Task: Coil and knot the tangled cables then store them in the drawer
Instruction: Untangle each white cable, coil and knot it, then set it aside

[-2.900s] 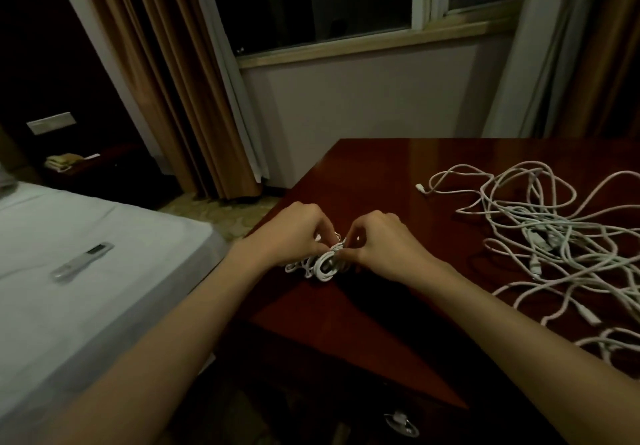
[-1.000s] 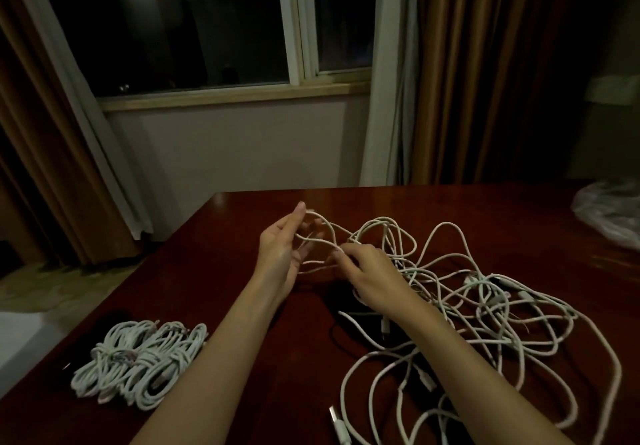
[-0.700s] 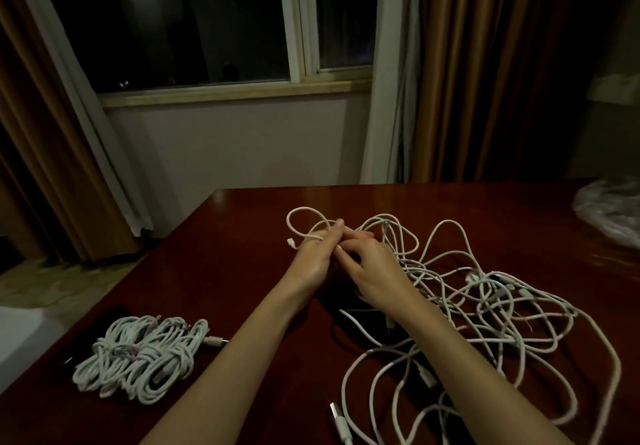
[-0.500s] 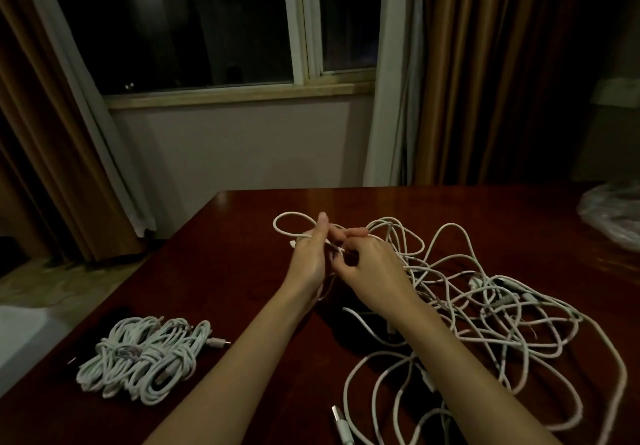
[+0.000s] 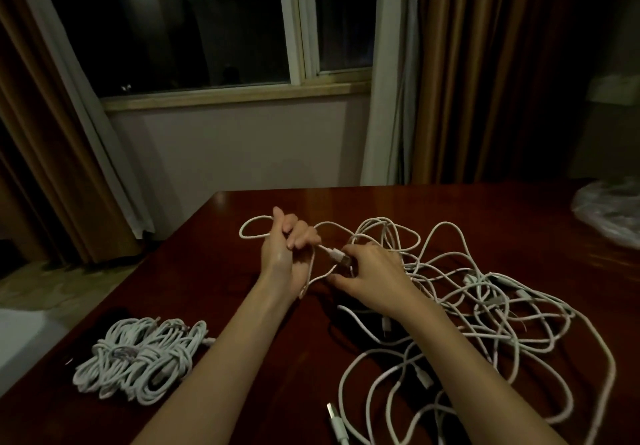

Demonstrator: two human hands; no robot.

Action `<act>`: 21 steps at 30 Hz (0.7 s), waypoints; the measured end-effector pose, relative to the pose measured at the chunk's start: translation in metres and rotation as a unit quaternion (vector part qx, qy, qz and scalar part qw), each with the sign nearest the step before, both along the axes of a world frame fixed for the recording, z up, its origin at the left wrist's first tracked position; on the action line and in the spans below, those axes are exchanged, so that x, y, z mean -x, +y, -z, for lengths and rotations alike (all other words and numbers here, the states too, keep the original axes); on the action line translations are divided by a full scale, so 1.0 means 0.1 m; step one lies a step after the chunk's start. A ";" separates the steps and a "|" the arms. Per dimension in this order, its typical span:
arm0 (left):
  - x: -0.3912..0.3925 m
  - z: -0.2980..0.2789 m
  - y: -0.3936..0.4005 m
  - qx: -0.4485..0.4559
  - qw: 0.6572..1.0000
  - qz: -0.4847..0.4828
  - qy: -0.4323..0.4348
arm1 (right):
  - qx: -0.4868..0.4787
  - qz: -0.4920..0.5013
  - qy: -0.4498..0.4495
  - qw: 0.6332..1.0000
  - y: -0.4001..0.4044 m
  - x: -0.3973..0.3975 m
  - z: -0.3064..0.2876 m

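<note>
A tangle of white cables [image 5: 481, 309] sprawls over the right half of the dark red wooden table [image 5: 214, 271]. My left hand [image 5: 285, 254] is closed around one white cable, with a loop [image 5: 254, 228] sticking out to its left. My right hand [image 5: 370, 278] pinches the plug end [image 5: 337, 256] of that cable, just right of the left hand. Near the table's left front corner lies a pile of coiled, knotted white cables [image 5: 138, 358]. No drawer is in view.
A crumpled clear plastic bag [image 5: 609, 212] lies at the table's far right edge. Behind the table are a wall, a dark window and brown curtains [image 5: 485, 74]. A loose USB plug [image 5: 334, 417] lies near the front edge. A white bed corner [image 5: 17, 340] shows at left.
The view turned from the table's left edge to the tangle. The knotted bundle was set down at the left. Both hands picked one cable out; the right hand now holds its plug.
</note>
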State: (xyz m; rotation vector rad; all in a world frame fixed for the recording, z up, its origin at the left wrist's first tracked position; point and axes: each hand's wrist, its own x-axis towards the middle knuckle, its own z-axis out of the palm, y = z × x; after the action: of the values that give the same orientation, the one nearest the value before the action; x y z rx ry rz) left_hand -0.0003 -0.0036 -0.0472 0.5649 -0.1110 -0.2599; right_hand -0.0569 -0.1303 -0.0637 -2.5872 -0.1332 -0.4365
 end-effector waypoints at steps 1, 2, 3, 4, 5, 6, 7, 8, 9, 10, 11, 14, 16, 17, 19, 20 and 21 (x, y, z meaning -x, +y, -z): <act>-0.02 -0.01 0.03 0.028 1.000 0.005 0.003 | 0.003 -0.001 0.008 1.000 -0.01 0.00 0.01; -0.04 -0.03 0.06 0.043 0.999 0.007 0.003 | -0.003 -0.004 0.013 1.000 -0.02 0.00 0.01; -0.06 -0.04 0.10 0.053 0.999 0.009 0.005 | -0.011 -0.008 0.015 1.000 -0.03 0.00 0.01; -0.07 -0.05 0.12 0.064 0.998 0.012 0.007 | -0.016 -0.012 0.010 1.000 -0.03 0.01 0.00; -0.08 -0.06 0.15 0.081 0.996 0.017 0.011 | -0.018 -0.017 0.004 1.000 -0.01 0.02 -0.01; -0.09 -0.07 0.17 0.099 0.995 0.021 0.014 | -0.024 -0.027 -0.006 0.999 0.04 0.04 -0.03; -0.10 -0.07 0.19 0.115 0.993 0.026 0.016 | -0.040 -0.041 -0.007 0.998 0.10 0.05 -0.04; -0.10 -0.07 0.19 0.125 0.992 0.029 0.016 | -0.069 -0.063 0.001 0.996 0.17 0.07 -0.04; -0.10 -0.07 0.19 0.131 0.991 0.032 0.016 | -0.103 -0.089 0.021 0.990 0.24 0.08 -0.03; -0.09 -0.08 0.19 0.132 0.991 0.032 0.015 | -0.132 -0.116 0.043 0.983 0.30 0.09 -0.01; -0.09 -0.08 0.18 0.129 0.991 0.028 0.013 | -0.151 -0.131 0.061 0.978 0.34 0.09 0.01; -0.09 -0.13 0.21 0.103 0.995 0.000 0.016 | -0.167 -0.117 0.081 0.976 0.31 0.07 0.00; -0.12 -0.15 0.25 0.075 0.997 -0.020 0.024 | -0.135 -0.078 0.065 0.986 0.19 0.07 -0.03; -0.12 -0.15 0.26 0.049 0.998 -0.030 0.023 | -0.123 -0.060 0.052 0.989 0.13 0.06 -0.04; -0.13 -0.15 0.28 -0.015 0.999 -0.043 0.016 | -0.132 -0.025 0.018 0.991 0.00 0.05 -0.04; -0.13 -0.14 0.29 -0.040 0.998 -0.048 0.013 | -0.133 -0.004 -0.008 0.991 -0.05 0.04 -0.03; -0.15 -0.13 0.30 -0.067 0.996 -0.056 0.010 | -0.126 0.018 -0.040 0.991 -0.09 0.03 -0.02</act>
State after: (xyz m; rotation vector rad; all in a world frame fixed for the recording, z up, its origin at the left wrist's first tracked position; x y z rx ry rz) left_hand 0.0143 0.0262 -0.0338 0.6994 -0.0433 -0.1652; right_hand -0.0599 -0.1396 -0.0615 -2.3288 -0.0548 -0.5350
